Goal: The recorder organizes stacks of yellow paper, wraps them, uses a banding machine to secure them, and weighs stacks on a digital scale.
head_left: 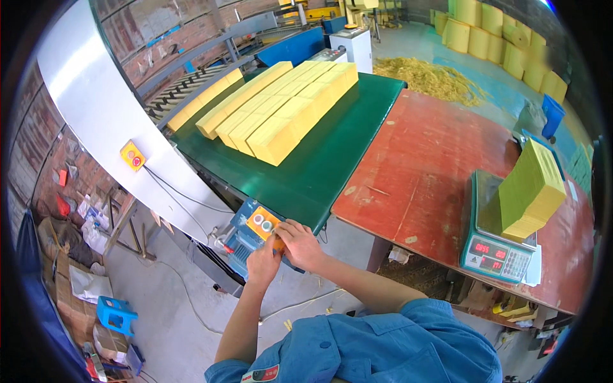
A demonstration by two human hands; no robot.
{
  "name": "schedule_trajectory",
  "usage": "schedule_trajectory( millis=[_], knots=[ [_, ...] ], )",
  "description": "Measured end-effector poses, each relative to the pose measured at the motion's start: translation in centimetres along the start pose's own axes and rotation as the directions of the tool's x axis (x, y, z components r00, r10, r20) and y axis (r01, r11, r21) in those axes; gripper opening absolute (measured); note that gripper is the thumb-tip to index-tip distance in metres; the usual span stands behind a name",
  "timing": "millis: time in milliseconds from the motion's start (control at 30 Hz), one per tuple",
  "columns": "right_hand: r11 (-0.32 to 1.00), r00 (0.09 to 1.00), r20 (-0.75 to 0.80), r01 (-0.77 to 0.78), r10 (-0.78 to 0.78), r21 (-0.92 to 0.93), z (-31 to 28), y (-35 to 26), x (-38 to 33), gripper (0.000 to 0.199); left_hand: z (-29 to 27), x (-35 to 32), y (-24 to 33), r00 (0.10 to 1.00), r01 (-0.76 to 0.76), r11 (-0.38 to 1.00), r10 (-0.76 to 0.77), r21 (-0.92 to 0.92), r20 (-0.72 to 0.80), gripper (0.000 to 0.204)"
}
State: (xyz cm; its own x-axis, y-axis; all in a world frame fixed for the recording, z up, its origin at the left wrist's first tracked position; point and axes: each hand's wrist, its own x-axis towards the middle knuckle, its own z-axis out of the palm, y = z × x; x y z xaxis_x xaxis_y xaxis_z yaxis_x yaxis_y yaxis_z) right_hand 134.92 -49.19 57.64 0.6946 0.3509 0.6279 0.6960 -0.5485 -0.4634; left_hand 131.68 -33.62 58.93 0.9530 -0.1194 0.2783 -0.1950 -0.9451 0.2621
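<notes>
Head view: work at the yellow button box (260, 221) appears in hand.
Box sits just ahead of the left hand (262, 262), partly curled; right hand (302, 246), fingers bent, meets it at the box's near edge; grip cannot be confirmed. Pressing would call for one fingertip squarely on a button (267, 226).

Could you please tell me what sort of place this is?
Probably a paper workshop: yellow stacks lie on a green belt, and large yellow rolls stand at the back.
</notes>
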Motion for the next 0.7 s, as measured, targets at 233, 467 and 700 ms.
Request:
schedule_trajectory(
  millis=[233, 467, 700],
  knots=[
    [1.0, 1.0, -0.024, -0.01, 0.01, 0.007, -0.15, -0.28, 0.04, 0.043, -0.17, 0.08, 0.22, 1.0, 0.02, 1.0, -0.02, -0.002, 0.013, 0.043],
    [0.998, 0.999, -0.01, -0.037, 0.038, 0.043, 0.27, -0.17, -0.02, 0.05, 0.16, -0.04, -0.19, 1.0, 0.006, 0.999, -0.006, -0.035, -0.026, 0.045],
    [0.999, 1.0, -0.003, -0.025, 0.025, 0.028, 0.25, -0.03, -0.01, 0.044, 0.44, 0.15, -0.33, 0.999, 0.041, 0.999, -0.041, -0.019, -0.001, 0.047]
  ],
)
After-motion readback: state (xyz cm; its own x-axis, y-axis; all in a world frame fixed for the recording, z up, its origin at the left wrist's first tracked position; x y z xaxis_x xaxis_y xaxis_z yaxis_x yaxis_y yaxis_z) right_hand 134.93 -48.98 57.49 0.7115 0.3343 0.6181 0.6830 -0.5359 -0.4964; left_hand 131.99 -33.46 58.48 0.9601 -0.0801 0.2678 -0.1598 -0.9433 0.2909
